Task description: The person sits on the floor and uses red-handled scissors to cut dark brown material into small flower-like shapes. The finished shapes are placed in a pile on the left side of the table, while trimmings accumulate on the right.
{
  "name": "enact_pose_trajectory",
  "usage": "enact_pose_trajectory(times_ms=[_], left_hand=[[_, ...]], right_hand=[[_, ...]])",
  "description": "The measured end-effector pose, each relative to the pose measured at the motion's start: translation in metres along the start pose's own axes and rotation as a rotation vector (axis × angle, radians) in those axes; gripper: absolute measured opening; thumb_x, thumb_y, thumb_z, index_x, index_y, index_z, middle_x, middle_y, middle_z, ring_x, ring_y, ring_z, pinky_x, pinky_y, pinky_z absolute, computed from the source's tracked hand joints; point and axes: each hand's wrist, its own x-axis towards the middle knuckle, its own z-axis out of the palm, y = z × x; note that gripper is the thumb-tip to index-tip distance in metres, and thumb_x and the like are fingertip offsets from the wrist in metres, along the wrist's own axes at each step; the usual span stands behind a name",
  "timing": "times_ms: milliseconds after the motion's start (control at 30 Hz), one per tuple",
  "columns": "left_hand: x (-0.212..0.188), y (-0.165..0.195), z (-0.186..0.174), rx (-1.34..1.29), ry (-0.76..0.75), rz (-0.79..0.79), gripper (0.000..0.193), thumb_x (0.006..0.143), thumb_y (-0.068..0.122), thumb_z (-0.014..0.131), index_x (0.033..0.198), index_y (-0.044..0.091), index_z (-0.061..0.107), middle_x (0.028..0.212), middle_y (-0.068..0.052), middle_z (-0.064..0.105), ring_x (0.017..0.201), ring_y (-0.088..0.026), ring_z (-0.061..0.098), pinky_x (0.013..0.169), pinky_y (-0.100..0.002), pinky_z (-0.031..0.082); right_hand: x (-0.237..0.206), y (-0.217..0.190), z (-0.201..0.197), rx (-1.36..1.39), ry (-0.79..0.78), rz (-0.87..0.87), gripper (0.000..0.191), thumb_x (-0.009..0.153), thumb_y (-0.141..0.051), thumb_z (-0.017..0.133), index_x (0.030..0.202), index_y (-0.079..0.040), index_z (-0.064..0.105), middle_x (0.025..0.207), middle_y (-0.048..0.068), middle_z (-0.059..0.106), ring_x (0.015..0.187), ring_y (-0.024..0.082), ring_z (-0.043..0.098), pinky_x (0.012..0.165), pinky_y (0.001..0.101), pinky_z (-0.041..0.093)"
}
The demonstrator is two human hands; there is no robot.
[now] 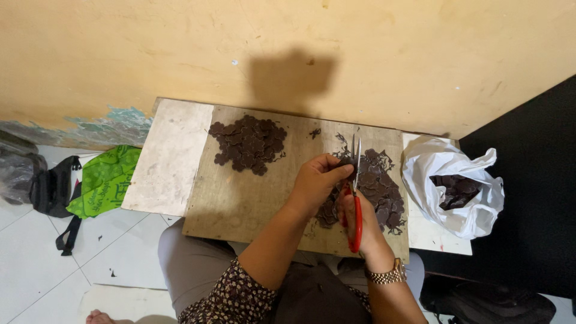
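My right hand (pixel 363 219) grips red-handled scissors (pixel 355 198) whose blades point away from me toward the wall. My left hand (pixel 317 180) pinches a small dark brown piece (pixel 344 161) right at the blades. Under and beside both hands lies a heap of untrimmed dark pieces with scraps (pixel 381 186). A neater pile of round dark brown pieces (pixel 249 143) sits at the far left of the wooden board (pixel 240 204).
The board rests on a pale low table (pixel 165 162) against a yellow wall. A white plastic bag (pixel 450 180) with more dark pieces stands at the right. A green bag (pixel 105 179) and a black bag (pixel 51 186) lie on the tiled floor at the left.
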Motion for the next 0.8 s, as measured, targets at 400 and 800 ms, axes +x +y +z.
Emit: enact_pose_trajectory(times_ms=[400,800], left_hand=[[0.006,-0.009,-0.005,-0.082,-0.023,0.008,0.009,0.089,0.007,0.074,0.093,0.002,0.068,0.085,-0.004,0.072,0.077,-0.011,0.066,0.072,-0.026,0.054],[0.010,-0.009,-0.007,-0.084,-0.040,0.051,0.012,0.090,0.006,0.072,0.100,0.001,0.067,0.091,-0.005,0.070,0.081,-0.010,0.064,0.074,-0.024,0.053]], right_hand=[[0.002,0.009,-0.005,0.073,-0.046,-0.080,0.055,0.102,-0.059,0.039,0.085,-0.008,0.052,0.071,0.000,0.051,0.059,0.011,0.049,0.052,0.0259,0.041],[0.002,0.020,-0.011,0.090,-0.031,0.063,0.045,0.103,-0.047,0.042,0.087,-0.007,0.054,0.068,0.001,0.050,0.058,0.012,0.048,0.052,0.0278,0.042]])
